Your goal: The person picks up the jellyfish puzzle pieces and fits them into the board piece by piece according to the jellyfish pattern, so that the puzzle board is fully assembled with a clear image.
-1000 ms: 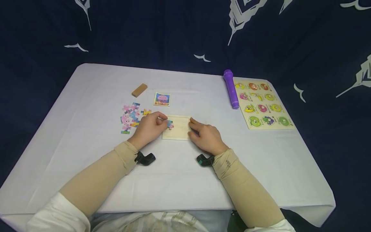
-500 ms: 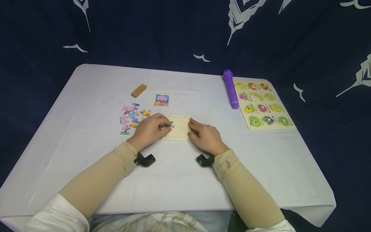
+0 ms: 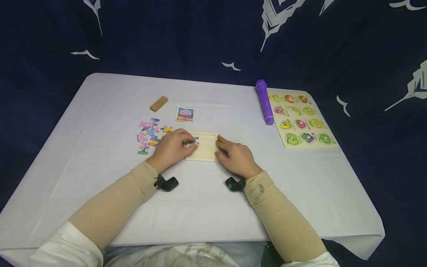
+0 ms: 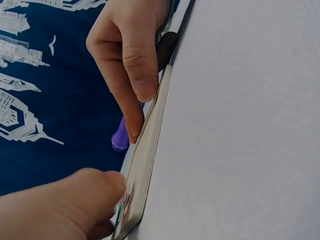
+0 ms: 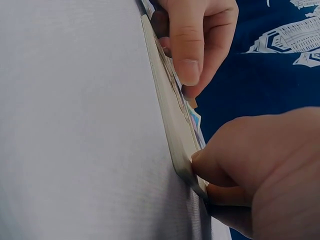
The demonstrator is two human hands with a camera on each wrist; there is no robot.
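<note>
A shallow wooden puzzle tray (image 3: 207,149) lies flat on the table before the person. My left hand (image 3: 171,149) is over its left end, thumb and fingers pinching a colourful jigsaw piece (image 3: 197,139) in the tray's upper left corner; the hand covers part of this piece. In the right wrist view the left thumb (image 5: 188,70) points down at the tray's surface. With thumb and fingers, my right hand (image 3: 238,157) grips the tray's right edge. Just left of my left hand lie several loose jigsaw pieces (image 3: 148,134), partly overlapping.
Behind the tray are a small picture card (image 3: 185,114) and a brown wooden block (image 3: 158,104). A purple microphone-shaped toy (image 3: 265,103) touches the left side of a fruit peg board (image 3: 301,120) at the right. White cloth (image 3: 100,167) covers the table.
My left fingers have shifted slightly over the jigsaw piece at the tray's upper left, first covering more of it, then less. My right hand stays on the tray's edge.
</note>
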